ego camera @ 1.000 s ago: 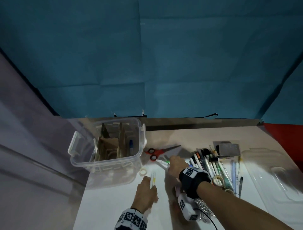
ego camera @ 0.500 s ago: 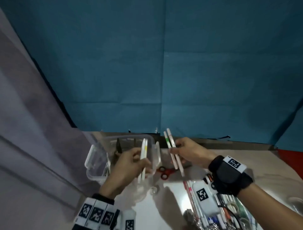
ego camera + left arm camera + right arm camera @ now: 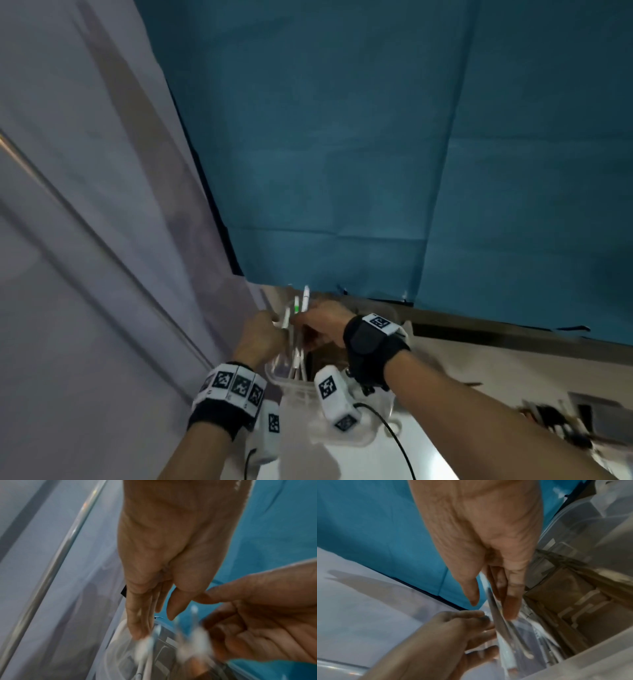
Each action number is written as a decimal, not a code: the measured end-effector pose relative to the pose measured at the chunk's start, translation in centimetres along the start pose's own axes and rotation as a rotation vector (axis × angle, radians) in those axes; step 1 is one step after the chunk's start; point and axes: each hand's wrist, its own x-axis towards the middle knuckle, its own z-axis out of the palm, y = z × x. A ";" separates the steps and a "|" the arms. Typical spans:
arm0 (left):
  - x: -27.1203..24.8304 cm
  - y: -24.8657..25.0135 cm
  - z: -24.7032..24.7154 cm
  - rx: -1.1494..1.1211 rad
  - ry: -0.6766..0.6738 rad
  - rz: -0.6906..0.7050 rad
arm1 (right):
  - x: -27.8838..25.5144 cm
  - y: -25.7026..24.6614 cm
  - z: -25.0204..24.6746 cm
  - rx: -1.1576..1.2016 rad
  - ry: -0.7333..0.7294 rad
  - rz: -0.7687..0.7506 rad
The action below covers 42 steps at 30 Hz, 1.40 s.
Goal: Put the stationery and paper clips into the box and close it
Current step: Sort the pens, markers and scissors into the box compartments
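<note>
The clear plastic box (image 3: 346,442) stands on the table under both hands, with a brown cardboard divider (image 3: 565,595) inside. My right hand (image 3: 301,320) pinches two white pens (image 3: 305,298), one with a green band, upright over the box's left end. In the right wrist view my thumb and fingers (image 3: 511,609) grip them, and their lower ends reach into the box. My left hand (image 3: 274,322) hovers beside them with fingers straight and holds nothing. Below its fingertips (image 3: 135,634) other white pens (image 3: 297,363) stand in the box.
More stationery (image 3: 561,421) lies blurred on the table at the far right. A grey wall (image 3: 102,240) runs close along the box's left side, with a blue backdrop (image 3: 376,171) behind. A black cable (image 3: 397,442) trails from my right wrist.
Both hands have moved from in front of the box to over its left end. My left hand has let go of its pens, which now stand in the box. The view swung left.
</note>
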 end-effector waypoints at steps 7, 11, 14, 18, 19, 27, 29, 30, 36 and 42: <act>-1.2 2.3 -0.3 0.155 0.043 0.168 | -1.7 2.1 -5.1 -0.175 -0.008 0.018; -3.6 9.2 2.5 0.065 0.009 0.402 | -4.4 2.5 -10.6 -0.109 0.073 -0.071; -5.6 13.5 6.6 0.054 -0.098 0.511 | -6.2 4.3 -14.7 -0.131 0.079 -0.090; -9.4 15.4 12.5 -0.002 -0.255 0.536 | -9.2 11.2 -19.4 -0.145 0.162 -0.018; -10.4 15.2 14.3 0.025 -0.311 0.536 | -10.1 13.5 -20.1 -0.154 0.169 0.022; -17.1 8.7 26.3 0.281 -0.700 0.536 | -13.4 27.4 -19.4 -0.477 0.109 0.196; -17.6 7.6 27.7 0.339 -0.672 0.550 | -13.3 28.5 -18.7 -0.497 0.115 0.164; -17.7 7.0 28.3 0.349 -0.651 0.535 | -13.4 28.8 -18.4 -0.511 0.105 0.145; -17.2 4.7 29.9 0.264 -0.499 0.460 | -13.3 30.1 -17.3 -0.570 0.124 0.094; -14.3 3.1 28.6 0.094 -0.287 0.293 | -13.7 30.6 -17.4 -0.503 0.181 0.080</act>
